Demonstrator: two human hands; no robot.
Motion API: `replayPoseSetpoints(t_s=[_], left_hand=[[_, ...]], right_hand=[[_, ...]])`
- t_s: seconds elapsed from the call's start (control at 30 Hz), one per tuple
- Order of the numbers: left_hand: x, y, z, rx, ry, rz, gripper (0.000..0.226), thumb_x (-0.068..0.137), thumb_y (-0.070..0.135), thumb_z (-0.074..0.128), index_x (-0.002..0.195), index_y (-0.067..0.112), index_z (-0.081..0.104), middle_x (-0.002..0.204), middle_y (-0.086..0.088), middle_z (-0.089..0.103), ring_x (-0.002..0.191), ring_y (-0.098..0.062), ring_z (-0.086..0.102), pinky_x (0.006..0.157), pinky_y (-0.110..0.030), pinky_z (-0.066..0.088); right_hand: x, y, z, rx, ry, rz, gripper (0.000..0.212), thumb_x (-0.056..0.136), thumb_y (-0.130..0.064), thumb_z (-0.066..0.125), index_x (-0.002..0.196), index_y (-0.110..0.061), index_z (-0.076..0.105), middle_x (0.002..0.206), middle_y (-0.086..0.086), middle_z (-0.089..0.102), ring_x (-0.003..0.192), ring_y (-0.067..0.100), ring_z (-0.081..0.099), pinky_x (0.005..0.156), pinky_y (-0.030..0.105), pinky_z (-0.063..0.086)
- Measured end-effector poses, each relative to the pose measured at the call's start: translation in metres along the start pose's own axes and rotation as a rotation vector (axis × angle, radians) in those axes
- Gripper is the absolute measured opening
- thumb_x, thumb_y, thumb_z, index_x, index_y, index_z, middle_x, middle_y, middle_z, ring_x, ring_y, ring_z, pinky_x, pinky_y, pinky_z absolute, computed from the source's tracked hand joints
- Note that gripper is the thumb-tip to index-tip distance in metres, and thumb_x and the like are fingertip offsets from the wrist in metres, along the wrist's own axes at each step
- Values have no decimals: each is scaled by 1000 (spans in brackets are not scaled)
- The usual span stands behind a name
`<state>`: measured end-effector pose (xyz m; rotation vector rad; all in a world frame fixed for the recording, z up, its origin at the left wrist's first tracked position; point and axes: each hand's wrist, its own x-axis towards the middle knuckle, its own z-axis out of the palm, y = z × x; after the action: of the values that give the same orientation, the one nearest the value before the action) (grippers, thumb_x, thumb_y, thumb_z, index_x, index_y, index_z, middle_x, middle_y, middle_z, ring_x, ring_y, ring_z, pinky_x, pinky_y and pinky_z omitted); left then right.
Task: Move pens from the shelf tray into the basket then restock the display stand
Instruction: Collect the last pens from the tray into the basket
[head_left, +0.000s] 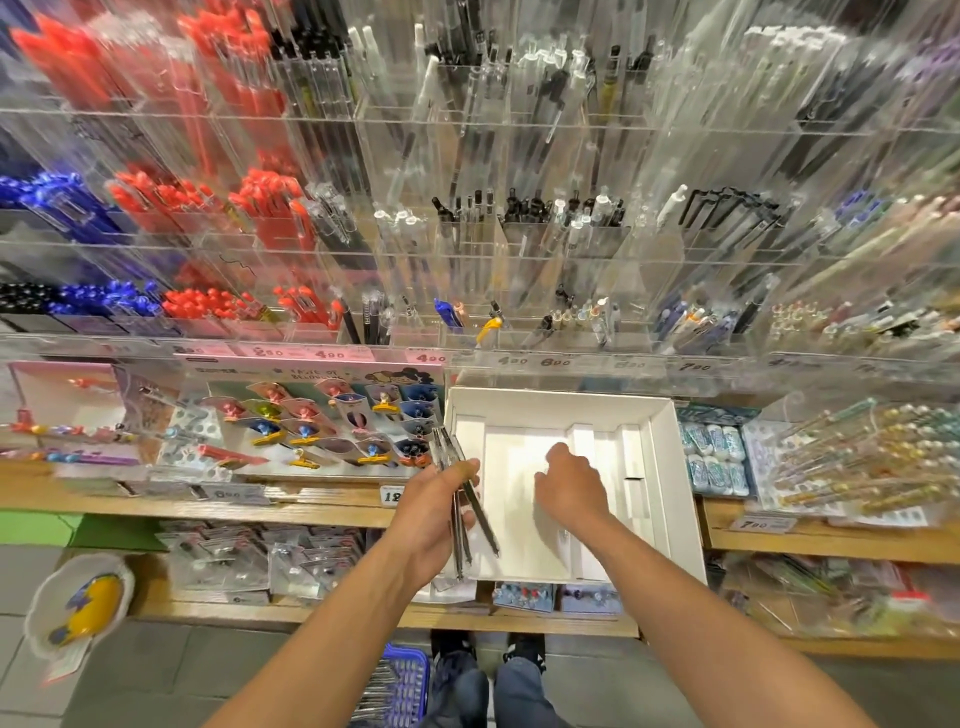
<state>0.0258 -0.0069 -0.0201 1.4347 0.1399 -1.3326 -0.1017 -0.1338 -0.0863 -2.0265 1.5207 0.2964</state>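
My left hand (434, 512) grips a small bundle of clear pens (460, 499) just left of the white shelf tray (660, 457). My right hand (571, 486) reaches into the tray with its back to the camera and its fingers curled down toward the white floor; whether it holds anything is hidden. The tray's visible floor shows no pens. A blue basket (397, 686) with several pens in it stands on the floor by my feet. The clear acrylic display stand (519, 234) rises behind the tray, filled with rows of pens.
Wooden shelves (311, 512) carry packaged novelty pens to the left and erasers (714, 457) and pen packs to the right. Price tags line the stand's front edge. A fish-shaped item (85, 605) hangs at lower left. My shoes (488, 654) stand beside the basket.
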Motion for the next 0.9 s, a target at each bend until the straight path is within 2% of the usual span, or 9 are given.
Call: replayPoseSetpoints(t_s=[0.13, 0.23, 0.33, 0.43, 0.53, 0.63, 0.73, 0.8, 0.9], left_hand=[[-1, 4, -1, -99, -34, -40, 5, 98, 8, 53, 102, 4, 53, 67, -7, 58, 61, -18, 58, 62, -29, 51], [-1, 6, -6, -45, -37, -62, 4, 98, 8, 50, 101, 8, 47, 60, -2, 50, 52, -17, 53, 52, -27, 44], [-1, 8, -14, -9, -45, -70, 9, 98, 10, 50, 105, 11, 44, 61, 0, 47, 47, -13, 43, 46, -26, 37], [-1, 9, -22, -7, -38, -69, 11, 98, 12, 52, 106, 11, 45, 61, 1, 46, 45, -11, 40, 43, -25, 36], [-2, 11, -25, -3, -29, -64, 9, 98, 13, 52, 105, 11, 47, 60, 2, 46, 44, -10, 40, 42, -24, 36], [-7, 13, -26, -18, -27, -71, 4, 98, 12, 53, 101, 12, 50, 59, 2, 46, 44, -10, 39, 41, -24, 35], [-15, 16, -25, -19, -26, -67, 6, 99, 13, 51, 94, 13, 53, 58, 2, 46, 44, -9, 39, 42, -23, 35], [-21, 18, -24, -24, -24, -55, 6, 100, 13, 50, 95, 13, 54, 59, 2, 47, 45, -9, 39, 42, -22, 35], [-31, 20, -23, -40, -13, -47, 7, 100, 13, 49, 103, 12, 55, 61, 2, 49, 48, -10, 42, 45, -23, 37]], right_hand=[[18, 0, 20, -237, -2, -1, 41, 87, -6, 57, 125, -9, 41, 117, 11, 56, 103, 29, 62, 70, 31, 42], [27, -2, 30, -275, 9, 33, 47, 85, -5, 61, 127, -9, 40, 116, 10, 57, 102, 26, 63, 71, 31, 47], [32, -2, 38, -221, -13, 93, 53, 87, -5, 56, 135, -8, 33, 115, 11, 61, 101, 28, 63, 68, 32, 43], [33, -2, 40, -137, -21, 153, 67, 90, -9, 51, 147, -5, 17, 120, 11, 62, 105, 29, 63, 70, 32, 42], [30, -3, 33, 67, -52, 212, 66, 94, -14, 49, 148, -2, 13, 125, 14, 59, 106, 32, 62, 71, 31, 41], [24, 1, 22, 256, -110, 229, 48, 96, -9, 41, 141, -2, 25, 125, 18, 55, 103, 33, 60, 68, 30, 39], [14, 7, 11, 459, -210, 172, 25, 92, -3, 33, 115, -8, 41, 95, 12, 49, 71, 21, 50, 52, 28, 34], [5, 7, 2, 580, -209, 166, 12, 93, -5, 33, 95, -9, 44, 84, 10, 48, 60, 18, 43, 48, 26, 29], [-11, 1, -13, 778, -219, 217, 19, 99, -15, 37, 90, -11, 54, 77, 9, 57, 53, 15, 43, 46, 24, 30]])
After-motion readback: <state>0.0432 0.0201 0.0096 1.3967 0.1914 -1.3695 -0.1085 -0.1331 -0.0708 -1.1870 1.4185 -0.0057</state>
